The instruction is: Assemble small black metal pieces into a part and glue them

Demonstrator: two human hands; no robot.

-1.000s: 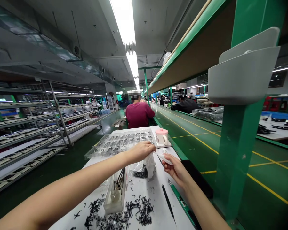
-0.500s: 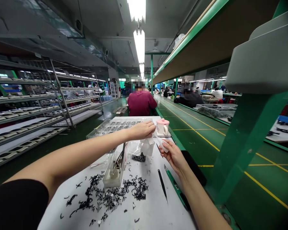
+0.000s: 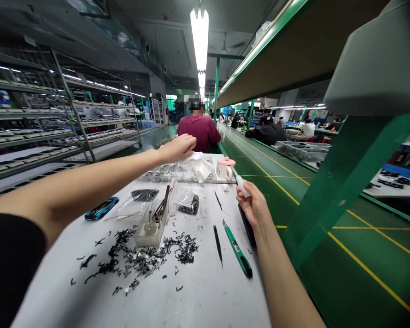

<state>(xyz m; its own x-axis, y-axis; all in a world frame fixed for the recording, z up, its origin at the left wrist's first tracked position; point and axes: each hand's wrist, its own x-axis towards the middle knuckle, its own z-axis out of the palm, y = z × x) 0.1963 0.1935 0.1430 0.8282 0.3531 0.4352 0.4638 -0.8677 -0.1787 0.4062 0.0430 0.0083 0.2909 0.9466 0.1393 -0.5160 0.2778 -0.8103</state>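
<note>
My left hand [image 3: 181, 146] is raised over the far part of the white table [image 3: 208, 291], closed on a crumpled white tissue [image 3: 201, 168] that hangs to its right. At the table's right edge, the fingers of my right hand [image 3: 253, 202] are closed round a small white squeeze bottle [image 3: 243, 187] with a narrow tip pointing up and left. A lidded pink-and-white mug [image 3: 225, 168] stands just beyond that tip. Nearer me lie a green utility knife [image 3: 237, 250], black tweezers [image 3: 218, 243] and a smaller dark pointed tool [image 3: 218, 200].
Many small black parts [image 3: 140, 259] are scattered around a narrow tool box [image 3: 148, 237]. Clear bags [image 3: 187, 200] hold black pieces. A blue-and-black object [image 3: 101, 208] lies at left. A person in a maroon shirt [image 3: 200, 132] sits ahead. A green post [image 3: 328, 191] rises at right.
My left hand has drawn the tissue left and away from my right hand, which still holds the white bottle. The camera view has shifted, uncovering more of the table.
</note>
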